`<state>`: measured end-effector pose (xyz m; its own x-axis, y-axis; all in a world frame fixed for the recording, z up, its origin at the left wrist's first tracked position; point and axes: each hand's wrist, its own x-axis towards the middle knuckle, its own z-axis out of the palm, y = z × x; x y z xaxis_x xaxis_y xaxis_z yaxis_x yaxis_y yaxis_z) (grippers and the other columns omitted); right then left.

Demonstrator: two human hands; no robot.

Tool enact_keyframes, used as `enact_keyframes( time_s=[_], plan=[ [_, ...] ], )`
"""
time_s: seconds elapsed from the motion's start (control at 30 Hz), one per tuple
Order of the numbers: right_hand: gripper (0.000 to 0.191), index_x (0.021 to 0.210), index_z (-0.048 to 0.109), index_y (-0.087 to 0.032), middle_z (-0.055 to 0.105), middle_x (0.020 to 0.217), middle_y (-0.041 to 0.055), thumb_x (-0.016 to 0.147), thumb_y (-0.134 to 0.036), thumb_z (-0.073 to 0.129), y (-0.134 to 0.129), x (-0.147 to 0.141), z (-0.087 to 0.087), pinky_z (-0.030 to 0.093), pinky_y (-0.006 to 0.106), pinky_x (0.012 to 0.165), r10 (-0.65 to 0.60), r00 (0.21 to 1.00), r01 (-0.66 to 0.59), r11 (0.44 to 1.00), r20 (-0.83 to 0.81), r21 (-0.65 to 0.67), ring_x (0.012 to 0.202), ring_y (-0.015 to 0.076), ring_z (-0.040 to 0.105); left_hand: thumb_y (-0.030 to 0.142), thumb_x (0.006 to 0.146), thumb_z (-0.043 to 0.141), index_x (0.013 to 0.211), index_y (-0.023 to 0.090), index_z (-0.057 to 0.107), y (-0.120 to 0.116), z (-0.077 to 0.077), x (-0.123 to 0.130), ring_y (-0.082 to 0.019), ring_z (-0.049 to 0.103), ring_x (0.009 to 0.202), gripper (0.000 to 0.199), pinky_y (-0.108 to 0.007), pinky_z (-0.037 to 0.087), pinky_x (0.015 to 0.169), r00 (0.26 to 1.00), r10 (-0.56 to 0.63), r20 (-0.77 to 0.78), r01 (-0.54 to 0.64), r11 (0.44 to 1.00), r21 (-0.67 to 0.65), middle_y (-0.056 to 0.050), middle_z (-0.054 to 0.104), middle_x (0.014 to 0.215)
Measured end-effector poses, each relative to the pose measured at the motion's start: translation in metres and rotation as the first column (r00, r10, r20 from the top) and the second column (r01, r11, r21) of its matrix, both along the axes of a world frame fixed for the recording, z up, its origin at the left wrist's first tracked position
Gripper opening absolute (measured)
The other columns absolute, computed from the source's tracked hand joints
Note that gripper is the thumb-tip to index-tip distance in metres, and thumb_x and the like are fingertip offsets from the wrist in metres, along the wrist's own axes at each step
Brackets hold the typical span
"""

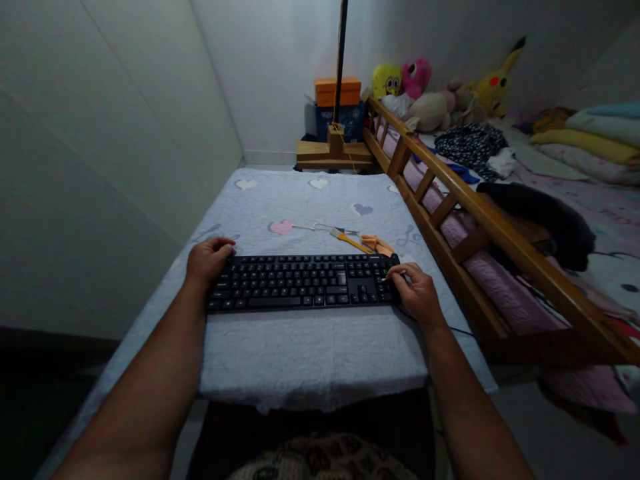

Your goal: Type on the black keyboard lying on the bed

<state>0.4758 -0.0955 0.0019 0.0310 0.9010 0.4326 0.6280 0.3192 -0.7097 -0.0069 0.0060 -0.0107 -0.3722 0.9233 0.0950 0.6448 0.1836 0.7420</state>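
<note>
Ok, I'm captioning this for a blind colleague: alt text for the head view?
A person's right hand holds a thin stick over the right end of a black keyboard; the left hand is by the other. Beyond, a brush lies on patterned cloth.

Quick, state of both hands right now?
Left hand: partly curled at the left end of the keyboard; can't tell whether it grips.
Right hand: closed, pinching a thin stick at the number keys.

The keyboard (285, 283) is black with pale legends, the thin stick (388, 277) whitish. White, pink and grey hearts pattern the blue-grey bench cover (300, 347). The brush handle (354, 242) is yellow, the cloth (376, 244) orange.
</note>
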Motion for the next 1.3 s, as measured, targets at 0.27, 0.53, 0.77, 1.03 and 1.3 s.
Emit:
enact_keyframes(
  time_s=[0.27,0.53,0.77,1.03,1.3],
  plan=[
    [0.014,0.084,0.072,-0.026,0.074,0.087,0.0046,0.091,-0.029,0.06,0.002,-0.002,-0.001,0.053,0.041,0.089,-0.001,1.0,0.001,1.0,-0.015,0.019,0.091,0.0254,0.068,0.041,0.066,0.061,0.085,0.024,0.073,-0.002,0.003,0.001,-0.026,0.068,0.084,0.028,-0.035,0.052,0.082,1.0,-0.018,0.0,0.018,1.0,0.002,-0.003,0.075,0.083],
    [0.016,0.081,0.07,-0.026,0.073,0.084,0.0039,0.091,-0.028,0.058,0.001,-0.002,0.001,0.052,0.04,0.087,0.012,1.0,-0.012,1.0,-0.02,0.008,0.088,0.0247,0.067,0.039,0.065,0.063,0.084,0.024,0.073,-0.002,0.005,0.004,-0.027,0.068,0.082,0.025,-0.036,0.053,0.079,1.0,0.009,0.011,-0.009,1.0,-0.008,-0.003,0.075,0.082],
    [0.015,0.079,0.069,-0.026,0.071,0.082,0.0038,0.09,-0.03,0.059,-0.002,-0.001,0.001,0.052,0.039,0.084,0.028,0.999,-0.028,0.999,-0.021,-0.015,0.085,0.0247,0.067,0.037,0.065,0.064,0.081,0.025,0.072,-0.003,0.009,0.007,-0.028,0.068,0.084,0.023,-0.037,0.054,0.083,1.0,0.024,0.021,-0.024,1.0,-0.013,-0.003,0.074,0.08],
    [0.016,0.079,0.069,-0.026,0.072,0.082,0.0043,0.091,-0.029,0.058,-0.001,-0.001,0.001,0.052,0.039,0.085,0.03,0.999,-0.031,0.999,-0.022,-0.024,0.087,0.0251,0.067,0.036,0.068,0.064,0.086,0.022,0.073,-0.004,0.009,0.005,-0.025,0.067,0.083,0.024,-0.035,0.053,0.084,0.999,0.021,0.03,-0.021,1.0,-0.023,-0.002,0.075,0.081],
    [0.015,0.083,0.072,-0.027,0.074,0.086,0.0048,0.092,-0.029,0.06,0.001,-0.002,0.0,0.054,0.041,0.089,0.017,0.999,-0.017,1.0,-0.028,-0.004,0.091,0.0258,0.068,0.034,0.072,0.064,0.093,0.017,0.074,-0.004,0.01,0.005,-0.022,0.065,0.084,0.029,-0.032,0.05,0.084,0.998,-0.003,0.069,0.005,0.999,-0.032,0.0,0.074,0.079]
  ],
)
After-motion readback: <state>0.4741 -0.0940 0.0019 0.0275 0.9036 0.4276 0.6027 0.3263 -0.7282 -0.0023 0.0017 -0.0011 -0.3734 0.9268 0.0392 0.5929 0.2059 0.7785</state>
